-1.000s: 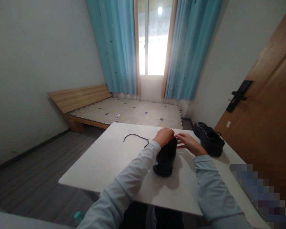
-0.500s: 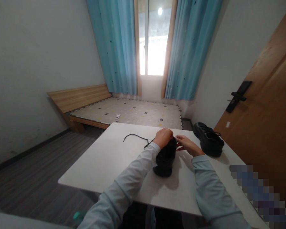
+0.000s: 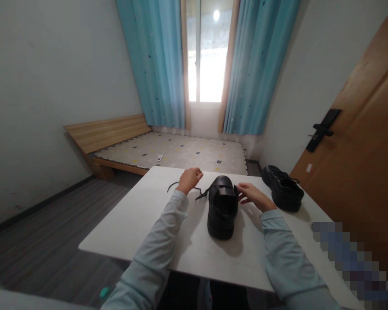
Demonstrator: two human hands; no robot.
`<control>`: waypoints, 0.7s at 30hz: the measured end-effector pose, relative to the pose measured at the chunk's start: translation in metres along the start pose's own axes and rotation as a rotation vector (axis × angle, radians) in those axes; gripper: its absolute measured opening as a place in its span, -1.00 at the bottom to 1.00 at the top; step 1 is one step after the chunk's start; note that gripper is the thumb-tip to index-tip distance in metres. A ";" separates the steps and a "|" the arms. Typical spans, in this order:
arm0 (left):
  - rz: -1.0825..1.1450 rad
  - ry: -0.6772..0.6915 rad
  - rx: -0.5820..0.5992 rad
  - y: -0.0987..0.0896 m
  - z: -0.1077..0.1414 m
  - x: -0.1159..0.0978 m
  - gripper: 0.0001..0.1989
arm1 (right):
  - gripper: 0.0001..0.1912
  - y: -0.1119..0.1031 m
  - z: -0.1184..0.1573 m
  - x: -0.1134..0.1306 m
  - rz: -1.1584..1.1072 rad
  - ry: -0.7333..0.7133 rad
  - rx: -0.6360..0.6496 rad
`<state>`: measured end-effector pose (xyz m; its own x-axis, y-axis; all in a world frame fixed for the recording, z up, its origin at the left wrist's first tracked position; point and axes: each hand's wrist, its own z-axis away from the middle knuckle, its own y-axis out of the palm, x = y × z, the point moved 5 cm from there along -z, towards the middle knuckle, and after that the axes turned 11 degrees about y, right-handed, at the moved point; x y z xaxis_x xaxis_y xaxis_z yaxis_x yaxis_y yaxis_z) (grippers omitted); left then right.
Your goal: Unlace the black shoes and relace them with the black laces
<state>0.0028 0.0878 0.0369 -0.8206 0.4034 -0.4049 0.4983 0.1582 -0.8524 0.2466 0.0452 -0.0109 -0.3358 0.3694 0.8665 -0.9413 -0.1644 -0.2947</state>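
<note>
A black lace-up shoe [image 3: 222, 224] stands on the white table [image 3: 139, 224], its heel towards me and its opening facing up. At its right side, the fingers of my right hand [image 3: 252, 196] are closed on the raised edge of the lacing flap. My left hand [image 3: 189, 179] is held above the table to the left of the toe, thumb and fingers pinched together. Whatever may be between them is too small to make out. A loose black shoelace [image 3: 202, 196] trails from the shoe leftwards across the table, passing partly behind my left hand.
A second black shoe [image 3: 286, 193], with laces in it, sits at the table's right edge. Beyond the table is a bed [image 3: 181, 150] with a small white remote-like object [image 3: 160, 158] on it. A wooden door [image 3: 352, 142] stands at the right.
My left hand has moved left, away from the top of the shoe, uncovering its opening and tongue. My right hand has stayed at the shoe's right side.
</note>
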 end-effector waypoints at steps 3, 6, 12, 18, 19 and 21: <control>-0.143 -0.116 0.003 0.008 0.011 0.033 -0.81 | -0.75 0.000 0.001 0.001 0.013 -0.001 0.003; -0.156 -0.095 0.011 0.023 0.019 0.049 -0.82 | -0.74 -0.001 0.002 0.001 0.023 0.001 -0.003; -0.044 0.178 0.078 0.045 0.020 0.031 -0.83 | -0.76 -0.008 0.002 0.002 0.010 -0.015 -0.036; -0.136 0.314 0.182 0.056 0.023 0.007 -0.77 | -0.78 -0.018 0.002 0.002 -0.019 -0.008 -0.116; -0.167 0.306 0.193 0.056 0.025 0.007 -0.73 | -0.78 -0.020 0.001 0.001 -0.027 -0.006 -0.136; -0.192 0.279 0.194 0.055 0.027 0.010 -0.63 | -0.80 -0.024 -0.001 0.000 -0.053 -0.015 -0.187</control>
<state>0.0147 0.0763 -0.0230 -0.7730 0.6167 -0.1488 0.2584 0.0918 -0.9617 0.2694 0.0499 -0.0042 -0.2867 0.3594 0.8880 -0.9479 0.0279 -0.3174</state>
